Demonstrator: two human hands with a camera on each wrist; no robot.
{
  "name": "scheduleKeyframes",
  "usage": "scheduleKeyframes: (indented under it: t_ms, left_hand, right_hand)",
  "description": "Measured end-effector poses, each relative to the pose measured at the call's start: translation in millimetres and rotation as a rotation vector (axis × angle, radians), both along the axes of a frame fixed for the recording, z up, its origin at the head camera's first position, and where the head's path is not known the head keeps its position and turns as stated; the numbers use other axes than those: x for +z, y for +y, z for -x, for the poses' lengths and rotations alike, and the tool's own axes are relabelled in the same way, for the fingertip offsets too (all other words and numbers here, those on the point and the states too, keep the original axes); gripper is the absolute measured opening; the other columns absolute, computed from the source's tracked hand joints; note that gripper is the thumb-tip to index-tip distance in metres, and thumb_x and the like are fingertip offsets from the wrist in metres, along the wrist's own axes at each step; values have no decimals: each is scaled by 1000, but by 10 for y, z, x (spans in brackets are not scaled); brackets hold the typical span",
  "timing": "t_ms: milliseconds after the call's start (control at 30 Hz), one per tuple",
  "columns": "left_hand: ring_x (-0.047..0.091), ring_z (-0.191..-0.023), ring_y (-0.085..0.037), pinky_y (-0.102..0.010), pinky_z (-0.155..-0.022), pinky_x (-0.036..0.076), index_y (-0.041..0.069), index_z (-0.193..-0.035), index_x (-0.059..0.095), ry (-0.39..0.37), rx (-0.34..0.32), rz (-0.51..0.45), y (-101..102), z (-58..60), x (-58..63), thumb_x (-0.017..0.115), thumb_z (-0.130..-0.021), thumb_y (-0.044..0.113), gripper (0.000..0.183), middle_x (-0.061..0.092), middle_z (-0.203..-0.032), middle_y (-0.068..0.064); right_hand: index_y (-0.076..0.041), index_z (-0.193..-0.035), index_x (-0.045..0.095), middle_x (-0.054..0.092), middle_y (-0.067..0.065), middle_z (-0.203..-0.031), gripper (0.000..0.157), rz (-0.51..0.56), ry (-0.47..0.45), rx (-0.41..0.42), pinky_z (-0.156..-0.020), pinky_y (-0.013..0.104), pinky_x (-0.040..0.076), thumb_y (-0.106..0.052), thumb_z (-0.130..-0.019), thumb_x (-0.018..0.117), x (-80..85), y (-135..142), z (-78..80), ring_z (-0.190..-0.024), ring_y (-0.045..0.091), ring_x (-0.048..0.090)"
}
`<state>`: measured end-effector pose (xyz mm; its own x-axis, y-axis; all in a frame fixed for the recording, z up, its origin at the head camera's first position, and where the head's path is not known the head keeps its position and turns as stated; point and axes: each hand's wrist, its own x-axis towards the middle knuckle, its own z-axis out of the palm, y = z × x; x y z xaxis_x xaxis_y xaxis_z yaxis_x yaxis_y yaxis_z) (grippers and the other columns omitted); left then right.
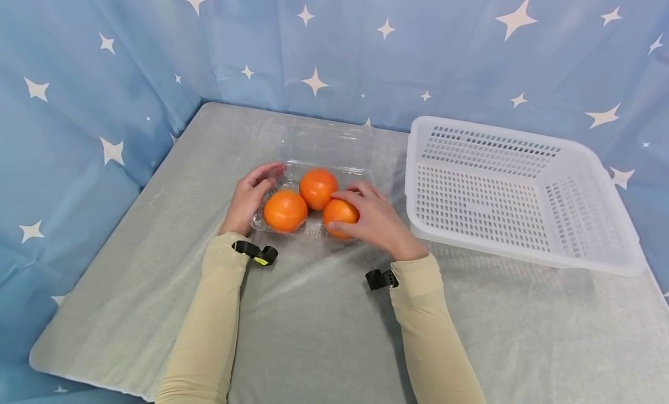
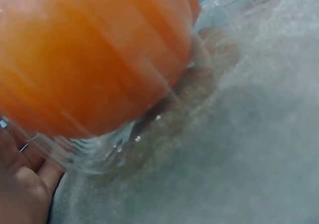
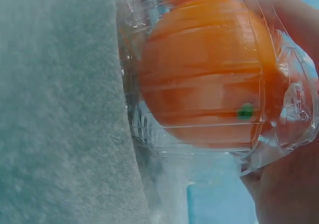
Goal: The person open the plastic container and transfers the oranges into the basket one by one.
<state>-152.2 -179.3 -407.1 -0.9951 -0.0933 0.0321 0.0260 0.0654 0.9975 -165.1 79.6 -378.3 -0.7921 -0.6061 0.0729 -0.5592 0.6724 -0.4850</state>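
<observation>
Sleeves (image 1: 201,328) nearest, over bench (image 1: 313,328). Toward its far edge, in clear box (image 1: 315,229), rightmost orange (image 1: 342,212): right hand (image 1: 384,223) pinches it; left hand (image 1: 250,195) alongside, fingers loosely spread. Advise steadying box, gripping lightly.

Glossy clear plastic clamshell (image 1: 342,170); 3 smooth oranges (image 1: 285,210); matt plastic basket (image 1: 478,208); napped cloth (image 1: 313,328).

I could see long, plain, pale yellow-beige sleeves (image 1: 201,328) with faint creases, ending in close cuffs (image 1: 417,276) at the wrists; the left one wore a small black device (image 1: 256,252), rounded at one end, with a bright yellow mark (image 1: 261,262); the right wore a blockier black unit (image 1: 375,280); both hands (image 1: 250,196) were bare.
</observation>
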Motion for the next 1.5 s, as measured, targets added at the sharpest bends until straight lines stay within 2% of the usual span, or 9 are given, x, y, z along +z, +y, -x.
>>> scheduleKeyframes:
  t_ms: [100,233,400,567,767,967,1200,1400,1500]
  left_hand:
    - [46,-116,-18,-36,-98,34,13,-125,52,8,-3,-7,-10,-9,2,44,-91,8,35,53,-124,-3]
    - [47,-115,-18,-36,-97,34,14,-123,54,12,-3,-13,-28,-6,-9,45,-92,8,33,54,-123,-1]
    - [47,-114,-15,-36,-98,34,20,-122,55,14,2,-8,-61,66,-129,46,-92,13,32,54,-122,3]
    - [48,-113,-13,-36,-97,34,22,-122,55,25,2,6,-76,102,-198,47,-92,14,32,55,-121,5]
    - [48,-113,-14,-36,-97,34,20,-122,55,19,0,3,-47,70,-131,47,-92,14,32,55,-122,3]
    - [46,-116,-19,-37,-98,33,13,-125,52,8,-8,-8,8,2,-5,45,-91,10,34,53,-124,-3]
    - [46,-116,-19,-37,-98,33,12,-125,52,17,-10,-12,11,15,-25,45,-92,10,34,53,-124,-4]
    - [46,-116,-21,-38,-98,33,12,-125,52,19,-17,-11,-2,8,-22,45,-91,8,34,53,-125,-5]
    - [46,-115,-18,-37,-98,34,15,-124,53,16,-13,-7,-28,37,-79,46,-92,10,34,53,-124,-1]
  right_hand:
    - [-21,-123,50,45,-3,-120,65,-10,6,9,-98,39,27,-59,-72,61,-9,-9,8,-116,20,35]
    - [-19,-119,48,48,-6,-116,66,37,-6,-11,-102,34,21,-57,-68,66,-20,-20,16,-115,15,37]
    - [-19,-114,50,48,-6,-115,63,41,-1,-23,-100,33,23,-56,-66,69,-12,-18,17,-112,14,39]
    - [-20,-114,56,44,-4,-121,60,9,30,3,-88,38,36,-58,-68,66,15,1,8,-108,16,40]
    - [-27,-124,54,43,0,-124,57,7,41,49,-94,43,31,-58,-76,58,26,30,-19,-114,21,36]
    - [-32,-127,49,41,1,-117,63,-34,18,21,-84,39,34,-62,-73,58,26,44,-37,-103,21,35]
    - [-34,-130,44,38,0,-111,70,-65,6,41,-87,39,26,-61,-69,62,31,76,-47,-102,17,31]
    - [-31,-134,41,41,1,-112,75,-62,-30,17,-83,37,33,-60,-68,65,67,61,-59,-100,20,35]
    - [-24,-133,42,45,1,-119,78,-45,-51,-6,-95,41,29,-57,-67,67,78,40,-28,-104,20,41]
